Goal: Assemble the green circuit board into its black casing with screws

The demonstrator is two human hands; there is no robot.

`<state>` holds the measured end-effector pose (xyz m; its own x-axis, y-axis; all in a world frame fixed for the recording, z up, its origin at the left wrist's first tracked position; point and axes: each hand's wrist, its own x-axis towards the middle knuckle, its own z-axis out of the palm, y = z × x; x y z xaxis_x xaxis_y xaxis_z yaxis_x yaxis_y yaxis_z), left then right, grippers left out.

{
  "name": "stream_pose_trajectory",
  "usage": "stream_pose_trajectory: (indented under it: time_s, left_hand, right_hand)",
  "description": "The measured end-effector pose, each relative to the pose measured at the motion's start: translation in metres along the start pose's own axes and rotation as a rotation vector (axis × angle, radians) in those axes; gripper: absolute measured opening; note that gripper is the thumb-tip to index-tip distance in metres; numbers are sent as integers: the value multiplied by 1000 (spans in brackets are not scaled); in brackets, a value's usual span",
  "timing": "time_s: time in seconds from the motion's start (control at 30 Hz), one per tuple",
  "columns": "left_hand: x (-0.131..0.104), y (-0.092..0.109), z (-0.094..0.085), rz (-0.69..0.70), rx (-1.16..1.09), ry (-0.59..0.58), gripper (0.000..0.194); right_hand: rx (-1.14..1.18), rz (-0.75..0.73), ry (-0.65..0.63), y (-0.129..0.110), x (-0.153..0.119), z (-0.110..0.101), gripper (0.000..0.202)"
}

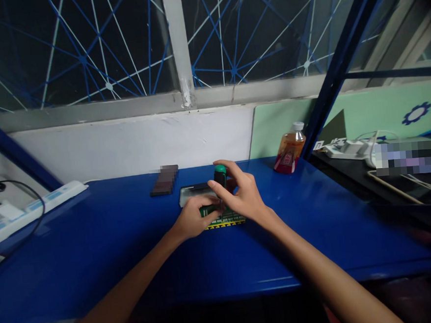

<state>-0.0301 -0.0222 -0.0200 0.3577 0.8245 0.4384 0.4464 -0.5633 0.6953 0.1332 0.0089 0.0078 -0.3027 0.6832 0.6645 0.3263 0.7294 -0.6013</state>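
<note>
The driver [219, 180] in my right hand [245, 191] is black with a bright green top [220, 168]. The piece [225, 224] by my left hand [193, 217] is green with pale markings, edged in a yellow-and-black pattern. I see a silvery grey tray [191, 194] with a black rim, and a dark brown slab [164, 181]. My table [222, 264] is glossy deep blue, the post [330, 89] darker blue. The bottle [289, 149] is amber and red, capped white; the strip [66, 195] white with pale blue panels, the cord [43, 208] black. The wall [136, 145] is white, the panel [377, 108] mint with a navy gear [417, 113], the window [265, 30] dark, crisscrossed in white and blue.
</note>
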Motion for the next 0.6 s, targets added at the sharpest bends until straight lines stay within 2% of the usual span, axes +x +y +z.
stream_pose_trajectory:
  time_s: [0.2,0.6]
  left_hand:
    - [-1,-8,3,8,7,39,18]
    - [0,-1,2,-9,19,10,19]
  right_hand:
    - [7,3,-1,-2,0,-1,44]
    - [24,-7,-10,1,0,2,43]
